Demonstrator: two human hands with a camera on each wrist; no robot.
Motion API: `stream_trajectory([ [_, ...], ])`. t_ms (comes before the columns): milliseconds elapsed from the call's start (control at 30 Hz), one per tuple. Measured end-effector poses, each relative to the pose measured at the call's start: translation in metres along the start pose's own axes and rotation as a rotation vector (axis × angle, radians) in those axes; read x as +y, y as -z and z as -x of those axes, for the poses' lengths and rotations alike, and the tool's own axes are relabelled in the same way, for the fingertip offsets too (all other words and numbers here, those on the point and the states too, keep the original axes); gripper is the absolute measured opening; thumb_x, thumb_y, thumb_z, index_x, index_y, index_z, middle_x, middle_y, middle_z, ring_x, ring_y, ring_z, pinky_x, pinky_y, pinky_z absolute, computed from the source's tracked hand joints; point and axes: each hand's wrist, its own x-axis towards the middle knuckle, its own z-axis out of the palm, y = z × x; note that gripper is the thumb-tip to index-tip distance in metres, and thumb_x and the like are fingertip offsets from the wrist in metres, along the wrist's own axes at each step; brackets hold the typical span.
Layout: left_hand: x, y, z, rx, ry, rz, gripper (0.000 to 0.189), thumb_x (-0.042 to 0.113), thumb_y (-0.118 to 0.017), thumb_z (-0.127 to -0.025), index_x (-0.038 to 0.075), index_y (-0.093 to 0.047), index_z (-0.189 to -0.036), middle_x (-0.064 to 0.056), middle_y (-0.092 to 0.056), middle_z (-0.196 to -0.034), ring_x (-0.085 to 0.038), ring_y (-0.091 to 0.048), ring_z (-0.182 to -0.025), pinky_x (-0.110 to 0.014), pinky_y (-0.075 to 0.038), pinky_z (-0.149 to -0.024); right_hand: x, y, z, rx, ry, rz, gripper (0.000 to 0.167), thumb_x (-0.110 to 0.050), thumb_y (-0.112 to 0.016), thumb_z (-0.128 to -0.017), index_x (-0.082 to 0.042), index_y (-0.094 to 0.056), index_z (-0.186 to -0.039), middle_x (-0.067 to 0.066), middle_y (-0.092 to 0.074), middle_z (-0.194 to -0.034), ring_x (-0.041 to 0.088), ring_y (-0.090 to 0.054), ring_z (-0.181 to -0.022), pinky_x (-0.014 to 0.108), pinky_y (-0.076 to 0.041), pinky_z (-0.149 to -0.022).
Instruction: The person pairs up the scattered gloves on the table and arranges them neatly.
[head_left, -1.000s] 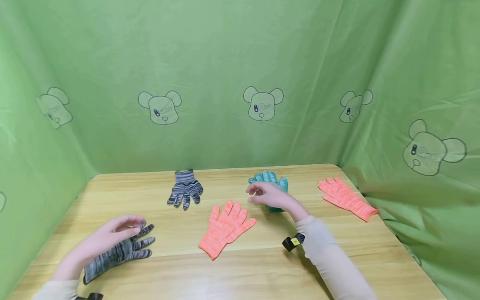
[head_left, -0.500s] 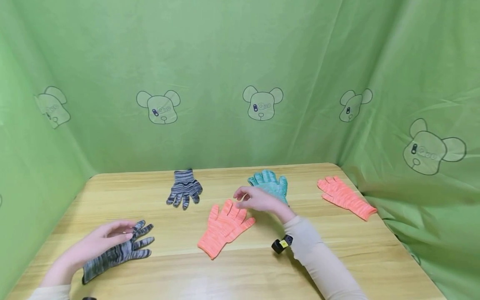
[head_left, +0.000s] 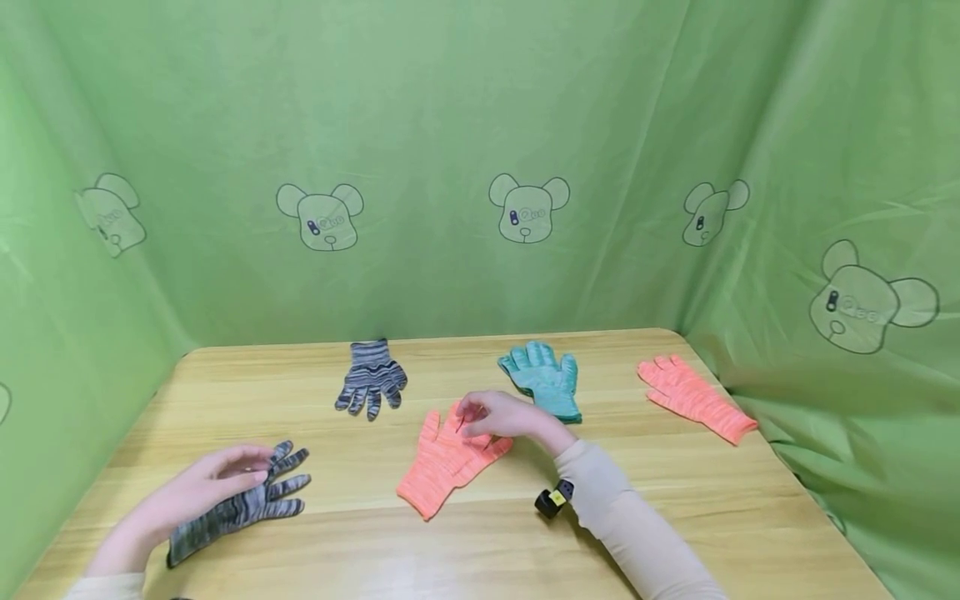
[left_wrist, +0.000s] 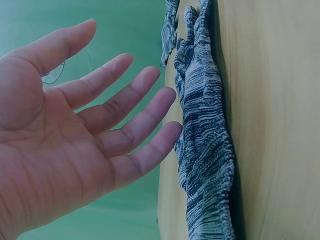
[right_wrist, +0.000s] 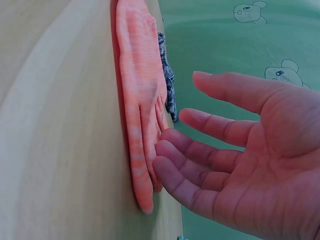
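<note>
My left hand (head_left: 213, 487) hovers over a dark grey striped glove (head_left: 243, 510) at the table's near left. In the left wrist view its fingers are spread and relaxed, with nothing in them, and the striped glove (left_wrist: 205, 125) lies just past the fingertips. Over the finger end of an orange glove (head_left: 435, 475) in the middle is my right hand (head_left: 502, 417). Seen from the right wrist, that hand is loosely bent and holds nothing, its fingertips close to the orange glove (right_wrist: 142, 75). Part of the orange glove's fingers is hidden behind the hand.
A second grey striped glove (head_left: 371, 375) lies at the back left of the wooden table (head_left: 315, 567). Towards the back right is a teal glove (head_left: 551, 383); a second orange glove (head_left: 693, 398) lies near the right edge. Green cloth (head_left: 427, 108) encloses the table's back and sides.
My right hand has moved left and nearer, from over the teal glove to over the middle orange glove. My left hand has drawn back slightly to the left. The gloves have stayed in place.
</note>
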Motion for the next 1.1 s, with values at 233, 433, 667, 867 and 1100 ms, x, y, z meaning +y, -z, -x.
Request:
stream_trajectory([
  [233, -0.002, 0.001, 0.0, -0.014, 0.031, 0.019, 0.048, 0.02, -0.052, -0.1, -0.009, -0.044, -0.137, -0.031, -0.051, -0.136, 0.015, -0.051, -0.107, -0.014, -0.048, -0.089, 0.002, 0.0, -0.007, 0.017, -0.028, 0.0, 0.027, -0.02, -0.069, -0.09, -0.008, -0.063, -0.113, 0.007, -0.064, -0.111, 0.017, -0.058, -0.103, 0.035, -0.05, -0.092],
  [433, -0.002, 0.001, -0.001, -0.003, 0.055, 0.01, 0.048, 0.022, -0.052, -0.1, -0.007, -0.044, -0.138, -0.029, -0.051, -0.137, 0.013, -0.051, -0.108, -0.015, -0.048, -0.091, 0.006, 0.002, -0.016, 0.034, -0.026, -0.022, 0.029, -0.019, -0.069, -0.089, -0.005, -0.062, -0.113, 0.009, -0.064, -0.111, 0.018, -0.058, -0.101, 0.029, -0.052, -0.083],
  [667, -0.002, 0.0, -0.006, -0.008, 0.05, 0.003, 0.049, 0.023, -0.053, -0.1, -0.007, -0.045, -0.138, -0.03, -0.05, -0.139, 0.016, -0.05, -0.107, -0.013, -0.047, -0.092, 0.007, 0.002, -0.023, 0.035, -0.039, -0.046, 0.029, -0.018, -0.069, -0.089, -0.004, -0.062, -0.114, 0.011, -0.064, -0.114, 0.019, -0.058, -0.101, 0.025, -0.054, -0.071],
  [867, 0.002, -0.002, -0.011, 0.004, 0.074, 0.02, 0.052, 0.025, -0.055, -0.099, -0.006, -0.044, -0.139, -0.028, -0.049, -0.14, 0.012, -0.053, -0.107, -0.015, -0.048, -0.091, 0.004, 0.003, -0.02, 0.049, -0.032, -0.024, 0.029, -0.019, -0.069, -0.09, -0.005, -0.062, -0.114, 0.01, -0.064, -0.113, 0.019, -0.059, -0.102, 0.028, -0.054, -0.08],
  [1100, 0.009, -0.004, -0.019, 0.019, 0.079, 0.009, 0.052, 0.027, -0.057, -0.098, -0.004, -0.046, -0.138, -0.025, -0.053, -0.138, 0.005, -0.056, -0.107, -0.016, -0.048, -0.09, 0.0, 0.01, -0.008, 0.099, -0.038, -0.017, 0.03, -0.02, -0.069, -0.09, -0.006, -0.063, -0.116, 0.01, -0.064, -0.111, 0.02, -0.058, -0.1, 0.031, -0.051, -0.083],
])
